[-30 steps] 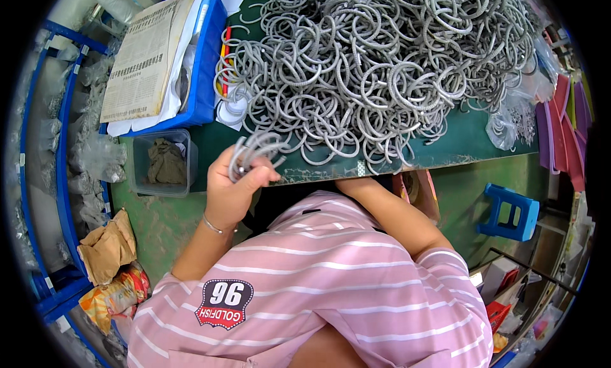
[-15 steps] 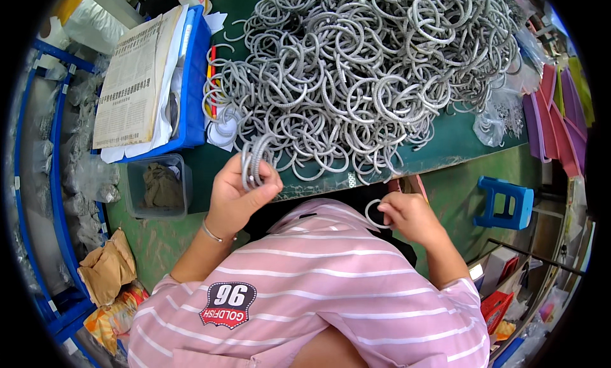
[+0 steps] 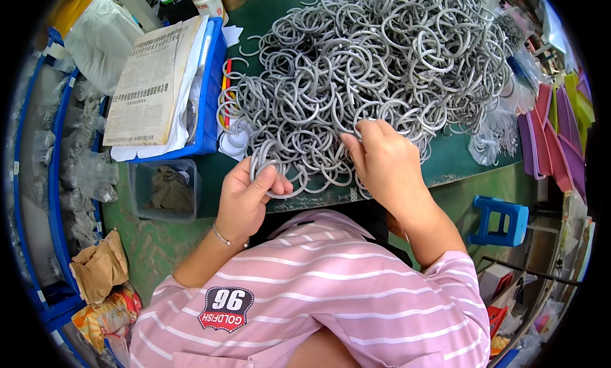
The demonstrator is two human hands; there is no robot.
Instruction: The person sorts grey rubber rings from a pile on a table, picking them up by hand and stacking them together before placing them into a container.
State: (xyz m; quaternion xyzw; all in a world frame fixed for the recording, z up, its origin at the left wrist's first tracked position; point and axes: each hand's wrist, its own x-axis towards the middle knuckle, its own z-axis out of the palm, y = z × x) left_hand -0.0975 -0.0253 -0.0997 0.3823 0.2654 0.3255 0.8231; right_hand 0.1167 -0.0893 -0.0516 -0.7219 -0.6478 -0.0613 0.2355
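Observation:
A big tangled pile of grey ribbed rings (image 3: 382,56), some with a gap in the hoop, covers much of the green table. My left hand (image 3: 245,193) is closed around several of these rings (image 3: 259,161), holding them bunched together at the pile's near left edge. Farther right, my right hand (image 3: 387,161) reaches into the near side of the pile. Its thumb and fingers are bent around rings there, and just which ring they grip is partly hidden.
Left of the pile stands a blue tray (image 3: 213,100) with a newspaper (image 3: 145,88) on top. A clear plastic tub (image 3: 165,190) holding a brown cloth is below it. Plastic bags (image 3: 499,135) and coloured bins (image 3: 554,126) lie to the right, with a blue stool (image 3: 499,221) on the floor.
My right hand has moved from the table's front edge, where it held a single ring, up to the pile. That ring no longer shows. The left hand keeps its bunch, slightly lower.

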